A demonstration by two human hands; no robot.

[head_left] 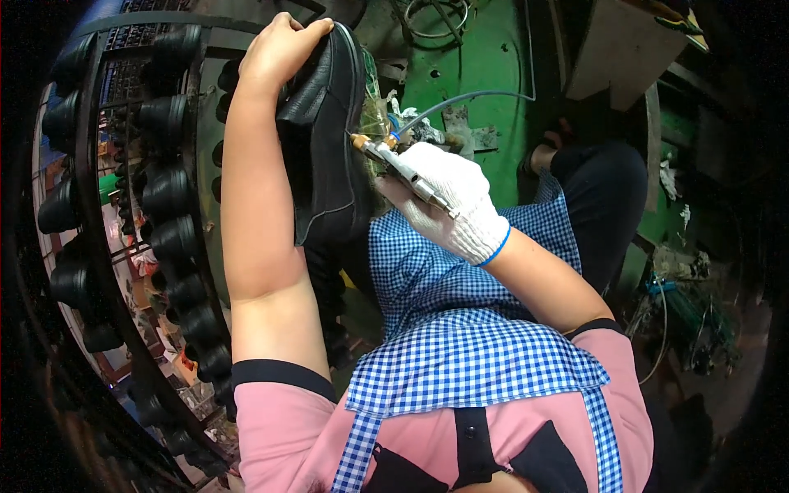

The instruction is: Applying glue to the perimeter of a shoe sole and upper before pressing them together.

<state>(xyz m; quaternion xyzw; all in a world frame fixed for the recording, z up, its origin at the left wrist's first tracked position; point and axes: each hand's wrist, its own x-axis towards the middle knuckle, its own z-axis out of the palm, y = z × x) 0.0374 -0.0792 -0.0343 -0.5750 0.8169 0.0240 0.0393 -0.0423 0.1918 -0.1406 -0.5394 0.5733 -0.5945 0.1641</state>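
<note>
My bare left hand (283,51) is closed around the far end of a black leather shoe (325,164), which lies lengthwise beside my left forearm. Its pale-edged side faces right. In a white knitted glove with a blue cuff, my right hand (456,197) wraps round a small metal spray gun (411,177). The gun's brass nozzle points left at the shoe's side, close to the surface; I cannot tell whether it touches. From the gun's brass fitting a thin grey-blue hose (468,96) curves off to the right.
A dark metal rack (99,181) with several rows of black shoes stands close along my left. Ahead is a green work surface (485,49) with scraps and a coiled cable (436,20). A pale board (629,49) stands at the far right; tangled clear-green material (686,316) lies at right.
</note>
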